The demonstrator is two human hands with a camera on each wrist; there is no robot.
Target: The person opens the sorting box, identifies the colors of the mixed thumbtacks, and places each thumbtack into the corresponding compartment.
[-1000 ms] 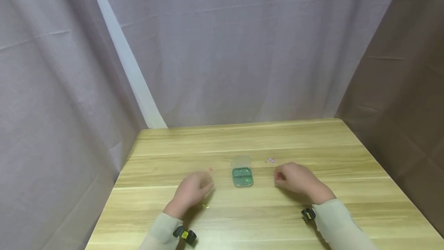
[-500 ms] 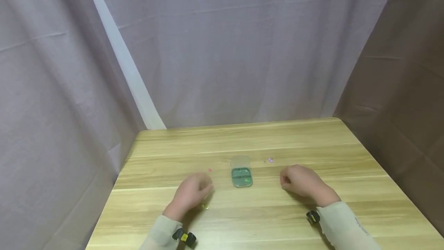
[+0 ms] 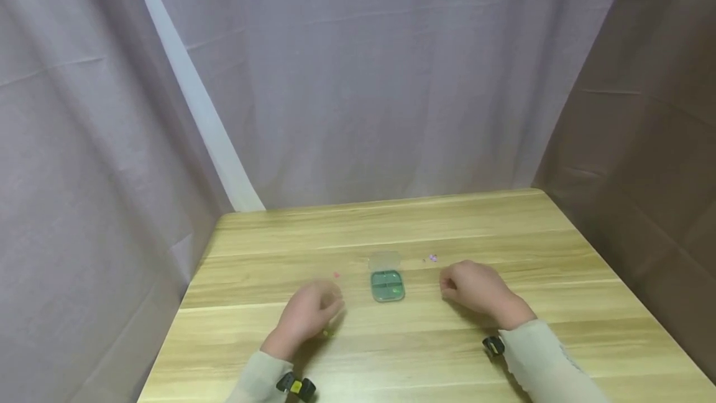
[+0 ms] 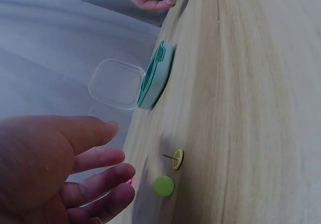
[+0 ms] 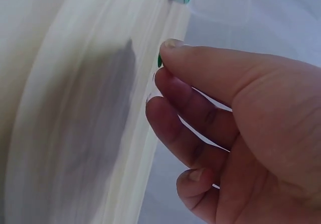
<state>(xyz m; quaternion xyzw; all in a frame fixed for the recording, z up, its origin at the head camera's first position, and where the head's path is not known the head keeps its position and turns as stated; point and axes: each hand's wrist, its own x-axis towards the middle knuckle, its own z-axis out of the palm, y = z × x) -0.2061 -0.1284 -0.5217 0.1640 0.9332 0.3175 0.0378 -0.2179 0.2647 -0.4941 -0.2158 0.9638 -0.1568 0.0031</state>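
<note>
Right of the small teal pill box (image 3: 387,287), my right hand (image 3: 475,286) pinches a green thumbtack (image 5: 160,61) between thumb and forefinger; only a sliver of its head shows. The box's clear lid (image 4: 116,83) stands open at the back, and a light green piece (image 3: 396,290) lies in its front right compartment. My left hand (image 3: 310,310) hovers left of the box, fingers loosely bent and holding nothing. Close by its fingertips are a yellow thumbtack (image 4: 178,159), pin showing, and a light green one (image 4: 164,186).
Behind the left hand lies a small pink piece (image 3: 337,275). Several small purple pieces (image 3: 433,258) sit back right of the box. The wooden table (image 3: 391,353) is bordered by grey curtains (image 3: 363,111) at the back and sides.
My right hand drew slightly right, away from the box, then came back left toward it. The left hand stays almost in place. The head view shifts a little.
</note>
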